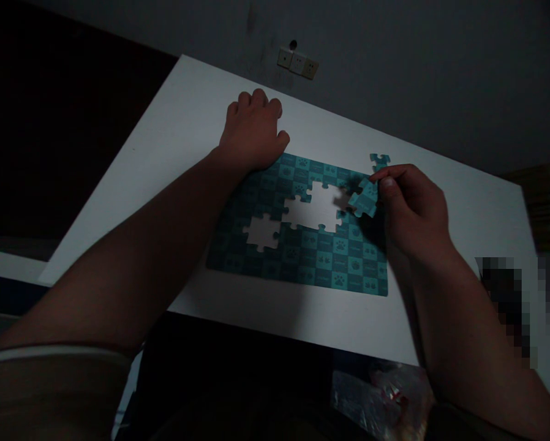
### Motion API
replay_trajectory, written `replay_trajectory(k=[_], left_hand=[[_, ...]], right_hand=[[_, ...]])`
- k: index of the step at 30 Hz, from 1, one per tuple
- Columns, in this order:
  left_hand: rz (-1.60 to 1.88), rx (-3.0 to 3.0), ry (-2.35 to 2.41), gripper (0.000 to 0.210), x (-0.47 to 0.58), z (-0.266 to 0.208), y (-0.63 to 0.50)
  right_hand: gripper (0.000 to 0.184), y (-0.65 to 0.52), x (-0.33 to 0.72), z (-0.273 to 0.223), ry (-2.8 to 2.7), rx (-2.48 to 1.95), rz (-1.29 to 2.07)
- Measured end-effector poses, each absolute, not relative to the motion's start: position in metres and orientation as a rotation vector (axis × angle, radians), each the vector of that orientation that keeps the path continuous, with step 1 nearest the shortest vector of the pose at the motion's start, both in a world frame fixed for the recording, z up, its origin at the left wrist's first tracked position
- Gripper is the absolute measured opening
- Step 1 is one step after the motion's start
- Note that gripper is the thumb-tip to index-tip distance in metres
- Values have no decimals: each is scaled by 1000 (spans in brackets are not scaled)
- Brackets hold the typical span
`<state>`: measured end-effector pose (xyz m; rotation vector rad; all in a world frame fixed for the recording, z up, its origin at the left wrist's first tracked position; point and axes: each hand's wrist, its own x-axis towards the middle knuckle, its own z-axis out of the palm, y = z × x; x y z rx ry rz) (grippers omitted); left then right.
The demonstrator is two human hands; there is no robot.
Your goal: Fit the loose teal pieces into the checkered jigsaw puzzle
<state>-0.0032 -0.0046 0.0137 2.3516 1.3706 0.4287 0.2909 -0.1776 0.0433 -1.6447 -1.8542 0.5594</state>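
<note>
The left hand [254, 133] lies knuckles-up on the table [178, 104] by the puzzle's [316, 260] far-left corner; I cannot tell what its curled fingers grip, if anything. The puzzle lies flat, gapped in the middle. Above its right part is a piece [365, 199], probably light, thin and stiff, with bendable tabs, best held by its edge, where the right hand [415, 208] pinches it near a spare piece [381, 160].

Left hand [254, 130] blocks the puzzle's [302, 248] far corner; near edge is free.
</note>
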Motion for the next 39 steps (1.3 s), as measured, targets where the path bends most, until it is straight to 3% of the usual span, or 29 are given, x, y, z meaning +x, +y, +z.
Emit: replay_trajectory(k=[9, 14, 18, 23, 30, 39], left_hand=[[468, 2306, 1457, 126, 0, 20, -9], [424, 2359, 1431, 133, -2, 15, -6], [488, 2317, 1430, 126, -1, 13, -4], [498, 2290, 1452, 124, 0, 16, -6], [435, 2347, 1377, 137, -2, 17, -7], [432, 2328, 1468, 133, 1, 22, -11]], right_hand=[[24, -180, 309, 24, -1677, -1648, 493], [21, -177, 306, 23, -1724, -1618, 494], [17, -177, 303, 23, -1721, -1596, 610], [19, -180, 302, 22, -1699, -1575, 740], [30, -186, 301, 27, -1781, -1564, 839], [39, -179, 309, 33, -2279, -1421, 458]])
